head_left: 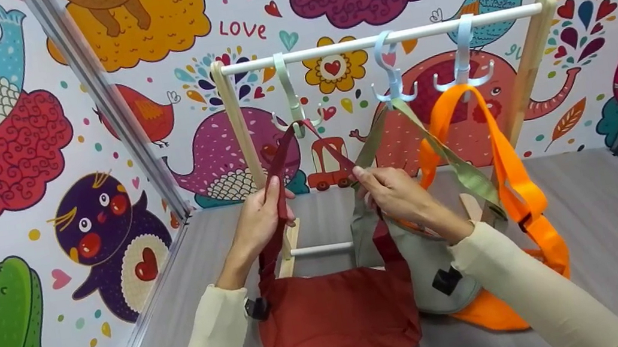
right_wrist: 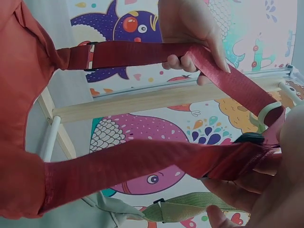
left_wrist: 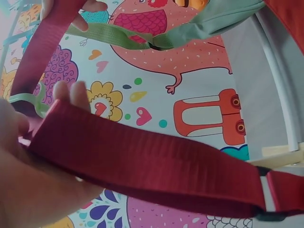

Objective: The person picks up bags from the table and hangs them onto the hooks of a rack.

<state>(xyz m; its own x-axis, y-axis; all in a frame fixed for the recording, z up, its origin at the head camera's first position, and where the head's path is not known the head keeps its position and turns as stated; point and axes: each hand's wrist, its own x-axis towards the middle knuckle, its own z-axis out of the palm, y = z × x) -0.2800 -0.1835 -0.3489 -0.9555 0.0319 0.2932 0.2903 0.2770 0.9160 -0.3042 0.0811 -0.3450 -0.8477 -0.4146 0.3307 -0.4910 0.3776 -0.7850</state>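
Observation:
A dark red shoulder bag (head_left: 339, 323) hangs low in front, its strap (head_left: 275, 243) rising in a loop whose top lies at the pale green hook (head_left: 293, 103). My left hand (head_left: 257, 220) grips the left run of the strap, thumb along the webbing. On the right run, my right hand (head_left: 399, 190) pinches the strap between thumb and fingers. In the right wrist view a black buckle (right_wrist: 249, 138) sits by the right fingers, and the left hand (right_wrist: 190, 28) shows holding the other side. The left wrist view shows a strap slider (left_wrist: 269, 194) below the left hand.
A wooden rack with a white rail (head_left: 328, 50) stands against the patterned wall. Right of the red bag, a grey-green bag (head_left: 440, 270) hangs from a blue hook (head_left: 392, 74). Farther right, an orange bag (head_left: 498, 313) hangs from another pale blue hook (head_left: 462, 58).

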